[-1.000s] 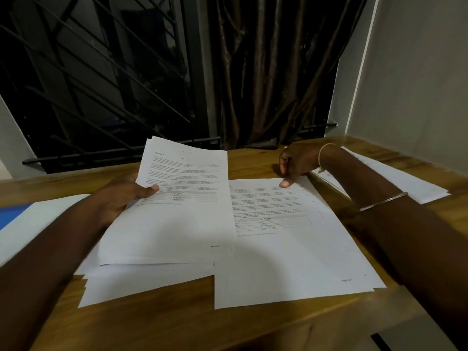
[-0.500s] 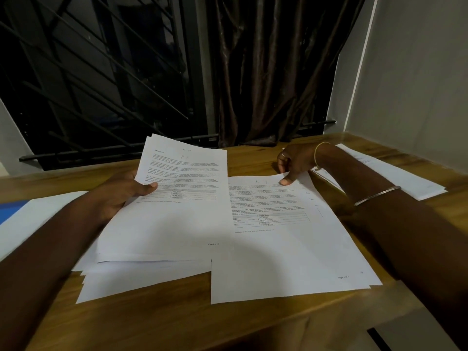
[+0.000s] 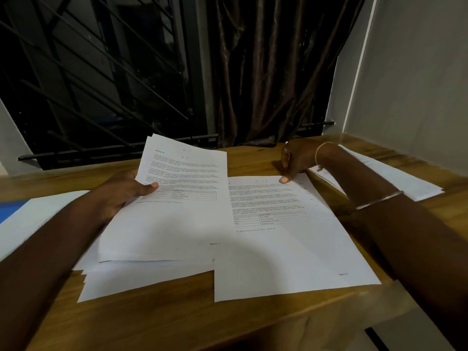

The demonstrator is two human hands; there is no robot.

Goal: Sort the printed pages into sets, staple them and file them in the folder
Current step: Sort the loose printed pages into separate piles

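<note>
My left hand (image 3: 126, 192) grips a sheaf of printed pages (image 3: 177, 211) by its left edge, thumb on top, the far end tilted up off the table. To its right a second pile of printed pages (image 3: 286, 239) lies flat on the wooden table (image 3: 177, 317). My right hand (image 3: 295, 160) rests at that pile's far edge, one fingertip pressing on the top sheet. More loose white sheets (image 3: 141, 279) stick out under the held sheaf. A blue folder (image 3: 10, 209) shows at the far left, partly under a white sheet (image 3: 38, 219).
Another stack of pages (image 3: 395, 178) lies at the far right of the table, behind my right forearm. A barred window and a dark curtain stand just beyond the table's far edge. A pale wall borders the right side. The table's near edge runs across the bottom.
My right hand's fingertip has shifted slightly along the far edge of the right pile. The left hand still holds its sheaf in the same place.
</note>
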